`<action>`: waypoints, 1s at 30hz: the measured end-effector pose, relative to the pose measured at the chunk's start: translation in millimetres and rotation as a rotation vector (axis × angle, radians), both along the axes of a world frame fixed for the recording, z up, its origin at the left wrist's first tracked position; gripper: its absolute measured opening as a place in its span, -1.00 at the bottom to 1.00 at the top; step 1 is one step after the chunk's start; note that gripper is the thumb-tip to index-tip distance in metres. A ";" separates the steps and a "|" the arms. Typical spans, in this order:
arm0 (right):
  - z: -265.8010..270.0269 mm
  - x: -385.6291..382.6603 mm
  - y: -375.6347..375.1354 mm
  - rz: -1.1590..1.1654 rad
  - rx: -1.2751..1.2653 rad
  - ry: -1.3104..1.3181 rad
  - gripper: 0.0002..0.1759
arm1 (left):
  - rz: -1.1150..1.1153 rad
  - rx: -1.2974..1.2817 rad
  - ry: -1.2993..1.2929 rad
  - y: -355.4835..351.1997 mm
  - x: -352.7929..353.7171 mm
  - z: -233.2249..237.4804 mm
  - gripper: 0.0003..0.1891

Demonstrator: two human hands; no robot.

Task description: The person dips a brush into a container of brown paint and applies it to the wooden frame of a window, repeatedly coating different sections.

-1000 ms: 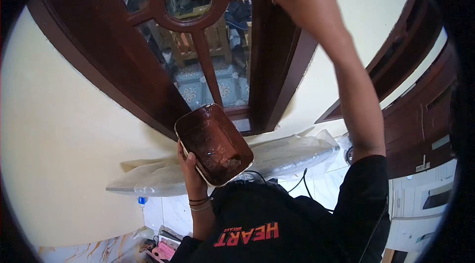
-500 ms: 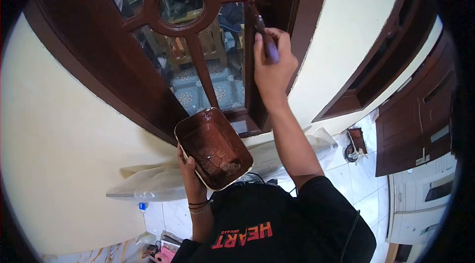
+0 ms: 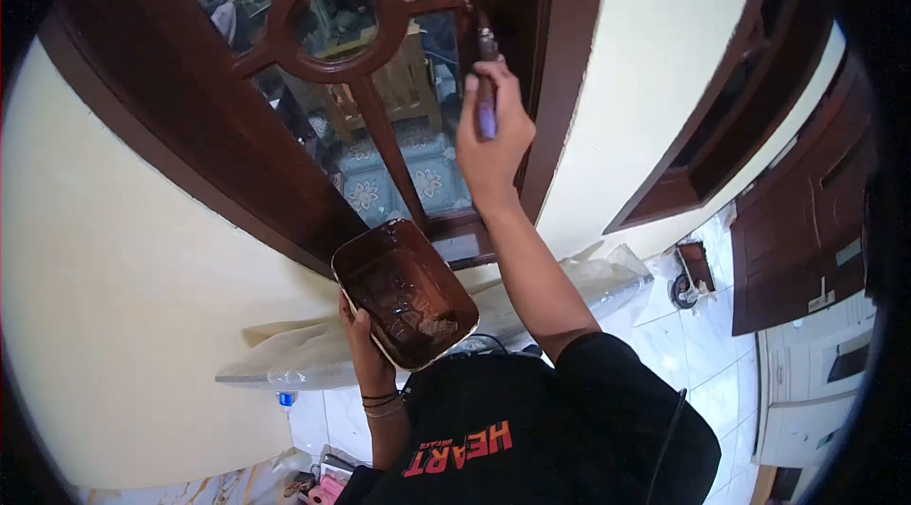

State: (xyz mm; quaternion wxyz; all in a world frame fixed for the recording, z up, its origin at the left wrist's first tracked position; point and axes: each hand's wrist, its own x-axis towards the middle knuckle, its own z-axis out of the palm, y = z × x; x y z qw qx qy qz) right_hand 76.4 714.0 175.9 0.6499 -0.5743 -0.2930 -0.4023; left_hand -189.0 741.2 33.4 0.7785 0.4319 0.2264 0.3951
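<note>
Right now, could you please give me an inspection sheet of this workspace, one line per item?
Surface: window frame, dark brown wood around glass panes, in a cream wall.
Job's things: tray holding brown liquid; brush, tip on the frame.
Clutter: plastic sheet below the window; small floor items, too small to tell.
Hands: left hand holds the tray from below; right hand grips the brush.
Cables: black cable beside the shirt.
Surroundings: white tiled floor; brown cabinet doors.
</note>
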 end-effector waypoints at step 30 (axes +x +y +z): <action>-11.0 1.3 -6.7 0.085 -0.058 -0.039 -0.56 | -0.078 -0.016 -0.062 1.0 4.3 0.9 -0.24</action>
